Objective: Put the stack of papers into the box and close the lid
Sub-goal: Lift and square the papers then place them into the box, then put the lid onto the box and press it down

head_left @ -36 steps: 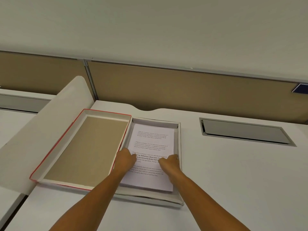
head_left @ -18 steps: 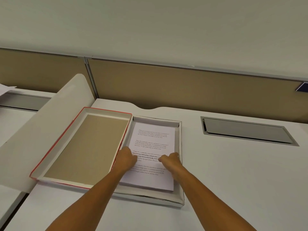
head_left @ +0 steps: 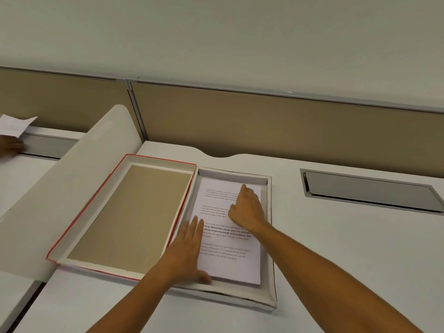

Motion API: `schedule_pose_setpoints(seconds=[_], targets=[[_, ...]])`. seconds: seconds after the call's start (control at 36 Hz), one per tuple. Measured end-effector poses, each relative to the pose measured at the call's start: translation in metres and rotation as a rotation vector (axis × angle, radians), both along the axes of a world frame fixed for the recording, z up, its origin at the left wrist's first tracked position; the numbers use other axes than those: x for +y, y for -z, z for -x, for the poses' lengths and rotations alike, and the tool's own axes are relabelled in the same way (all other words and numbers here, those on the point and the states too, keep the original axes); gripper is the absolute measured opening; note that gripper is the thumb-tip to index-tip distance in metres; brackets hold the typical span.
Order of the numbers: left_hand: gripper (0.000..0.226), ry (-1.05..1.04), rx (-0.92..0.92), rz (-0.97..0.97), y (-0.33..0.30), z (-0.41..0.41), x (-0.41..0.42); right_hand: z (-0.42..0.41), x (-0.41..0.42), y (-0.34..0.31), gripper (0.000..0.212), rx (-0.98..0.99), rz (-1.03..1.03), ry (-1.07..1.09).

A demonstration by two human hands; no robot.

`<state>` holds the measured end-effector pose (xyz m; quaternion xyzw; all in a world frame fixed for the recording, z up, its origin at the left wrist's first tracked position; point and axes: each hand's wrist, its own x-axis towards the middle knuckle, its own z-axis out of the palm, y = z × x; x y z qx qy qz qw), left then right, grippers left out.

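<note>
A shallow white box (head_left: 268,248) lies open on the white desk. The stack of printed papers (head_left: 230,258) lies flat inside it. The box's lid (head_left: 134,212), red-edged with a brown inside, lies upside down right beside the box on its left. My left hand (head_left: 189,251) rests flat, fingers apart, on the stack's near left edge. My right hand (head_left: 247,207) presses on the far part of the top sheet, one finger stretched toward the far edge. Neither hand grips anything.
A curved white divider (head_left: 60,195) slopes along the lid's left side. A brown partition wall (head_left: 264,121) runs behind the desk. A grey cable hatch (head_left: 370,191) is set in the desk at right. At far left, another person's hand (head_left: 10,146) holds paper (head_left: 14,124).
My right hand has slid away from me toward the stack's far end. My left hand has opened flat and moved to the near left edge. Another person's hand with paper has appeared at far left.
</note>
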<state>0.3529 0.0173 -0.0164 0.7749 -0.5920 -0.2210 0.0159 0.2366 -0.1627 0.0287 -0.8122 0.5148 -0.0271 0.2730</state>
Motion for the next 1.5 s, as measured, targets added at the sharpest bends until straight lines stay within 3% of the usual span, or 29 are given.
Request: schedule_pose_setpoints(seconds=[0.14,0.39,0.61,0.89,1.03,1.14,1.28,1.39,1.5], targets=[[0.129,0.059,-0.051,0.029,0.003,0.0,0.006,-0.021,-0.033,-0.001,0.058,0.06,0.123,-0.155],[0.124,0.066,-0.066,0.022,0.001,0.001,0.005,-0.039,-0.076,0.006,0.07,0.214,0.02,-0.308],[0.126,0.031,-0.056,0.044,0.004,-0.003,0.007,-0.043,-0.082,0.021,0.084,0.183,0.066,-0.298],[0.13,0.073,-0.059,0.038,-0.005,0.001,0.007,-0.035,-0.091,0.012,0.073,0.231,0.052,-0.365],[0.13,0.079,0.035,0.061,-0.019,-0.002,0.015,-0.03,-0.084,0.007,0.063,0.196,0.125,-0.301],[0.111,-0.185,0.101,0.378,-0.032,-0.004,0.035,-0.029,-0.068,0.004,0.062,0.094,0.163,-0.273],[0.085,-0.946,-0.008,0.783,-0.025,-0.025,0.071,-0.027,-0.036,0.001,0.063,-0.025,0.093,-0.271],[0.091,-1.29,-0.046,0.673,-0.014,-0.035,0.088,-0.028,-0.008,-0.001,0.063,-0.074,0.027,-0.28],[0.11,-1.489,0.116,0.539,-0.009,-0.036,0.093,-0.031,0.021,-0.005,0.061,-0.135,-0.011,-0.301]])
